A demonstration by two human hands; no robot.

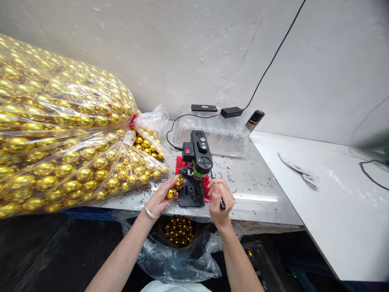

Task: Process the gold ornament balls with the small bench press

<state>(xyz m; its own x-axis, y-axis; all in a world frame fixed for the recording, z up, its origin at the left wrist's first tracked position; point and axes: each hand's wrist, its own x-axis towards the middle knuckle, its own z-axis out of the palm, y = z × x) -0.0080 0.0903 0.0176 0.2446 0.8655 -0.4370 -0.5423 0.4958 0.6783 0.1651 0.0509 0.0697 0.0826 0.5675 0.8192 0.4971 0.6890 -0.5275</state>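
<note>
A small black bench drill press stands on a red mat in front of me. My right hand is wrapped round its lever handle, on the machine's right side. On the left, my left hand is closed on shiny gold balls; one gold ball sits in the fingers and another is at the fingertips, beside the drill's column and above the black base. Below the table edge, an open clear plastic bag holds many gold balls.
Large clear bags of gold balls fill the left side. Behind the drill are a clear plastic tray, a black power adapter, a dark phone-like object and a bottle. A glove lies right; dark shavings litter the table.
</note>
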